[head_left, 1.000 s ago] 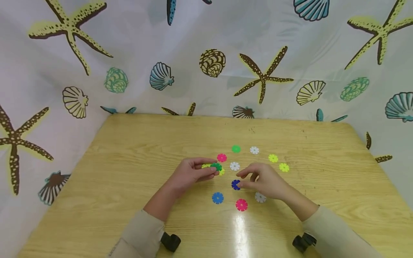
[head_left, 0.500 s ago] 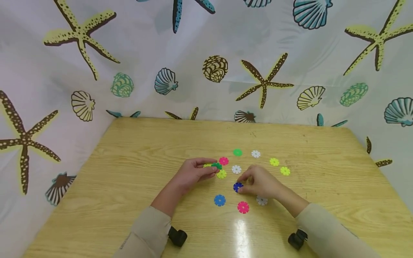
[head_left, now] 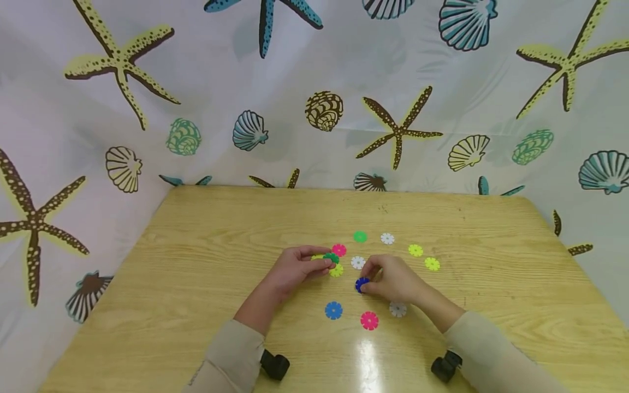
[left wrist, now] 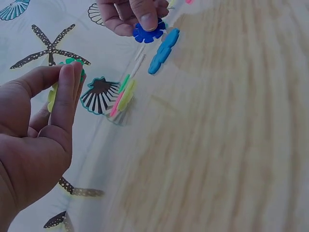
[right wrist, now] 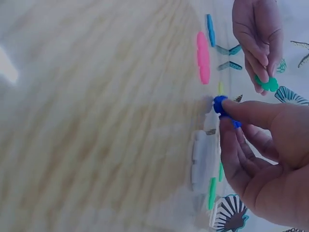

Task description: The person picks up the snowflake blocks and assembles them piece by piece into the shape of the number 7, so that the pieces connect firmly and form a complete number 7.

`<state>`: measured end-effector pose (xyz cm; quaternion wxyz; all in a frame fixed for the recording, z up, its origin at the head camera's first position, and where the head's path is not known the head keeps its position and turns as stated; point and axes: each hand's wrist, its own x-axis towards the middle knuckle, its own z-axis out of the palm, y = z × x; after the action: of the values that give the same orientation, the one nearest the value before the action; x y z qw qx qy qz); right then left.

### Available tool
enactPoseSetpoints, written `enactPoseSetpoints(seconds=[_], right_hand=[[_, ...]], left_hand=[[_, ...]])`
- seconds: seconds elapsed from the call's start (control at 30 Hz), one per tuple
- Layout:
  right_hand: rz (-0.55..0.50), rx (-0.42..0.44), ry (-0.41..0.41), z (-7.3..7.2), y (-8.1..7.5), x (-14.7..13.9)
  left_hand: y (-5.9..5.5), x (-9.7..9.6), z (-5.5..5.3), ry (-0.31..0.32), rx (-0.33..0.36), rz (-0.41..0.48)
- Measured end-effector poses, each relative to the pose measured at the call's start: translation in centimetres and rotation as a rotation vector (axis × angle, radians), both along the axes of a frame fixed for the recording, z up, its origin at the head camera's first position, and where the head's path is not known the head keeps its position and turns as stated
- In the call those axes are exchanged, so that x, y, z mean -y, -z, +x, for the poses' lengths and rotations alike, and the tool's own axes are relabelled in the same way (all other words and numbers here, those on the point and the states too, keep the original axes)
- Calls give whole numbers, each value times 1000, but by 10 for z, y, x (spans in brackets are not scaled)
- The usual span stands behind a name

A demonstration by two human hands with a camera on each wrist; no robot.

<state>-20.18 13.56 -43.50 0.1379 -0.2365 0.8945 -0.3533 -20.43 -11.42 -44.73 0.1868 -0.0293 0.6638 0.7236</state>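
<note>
My left hand (head_left: 297, 270) pinches a green notched disc (head_left: 331, 258) between thumb and fingers. A yellow notched disc (left wrist: 52, 97) is in the same grip, partly covered by the fingers; I cannot tell if the two are joined. My right hand (head_left: 393, 279) pinches a dark blue notched disc (left wrist: 147, 34) by its edge. In the right wrist view this dark blue disc (right wrist: 220, 104) appears just off the table. A yellow disc (head_left: 336, 270) lies just below the left fingertips, and a white disc (head_left: 357, 262) lies between the hands.
On the wooden table (head_left: 221, 229) lie several flat discs. A blue disc (head_left: 333, 310), a pink disc (head_left: 369, 321) and a white disc (head_left: 398, 309) are nearer; another pink disc (head_left: 339, 250), a light green disc (head_left: 360, 236) and a yellow disc (head_left: 432, 264) are farther. A patterned cloth (head_left: 285, 82) hangs behind.
My right fingers have come together on the dark blue disc and lifted it slightly. The left hand keeps its hold on the green and yellow discs. The head view has shifted a little.
</note>
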Motion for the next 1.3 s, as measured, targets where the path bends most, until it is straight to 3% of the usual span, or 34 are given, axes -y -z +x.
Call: enactPoseSetpoints(seconds=[0.23,0.5,0.97,1.3], right_hand=[[-79,53,90,-1,-1,0],[-285,188,166,-4,-4,0],[-479,327,205,1,-9,-2],[-546,329,200,4,-12,2]], left_hand=[[0,0,0,10,-6,-20],[-4,-2,-1,44,-37,-2],[-2,-5,0,44,-45,21],[-4,-8,3,82,-75,13]])
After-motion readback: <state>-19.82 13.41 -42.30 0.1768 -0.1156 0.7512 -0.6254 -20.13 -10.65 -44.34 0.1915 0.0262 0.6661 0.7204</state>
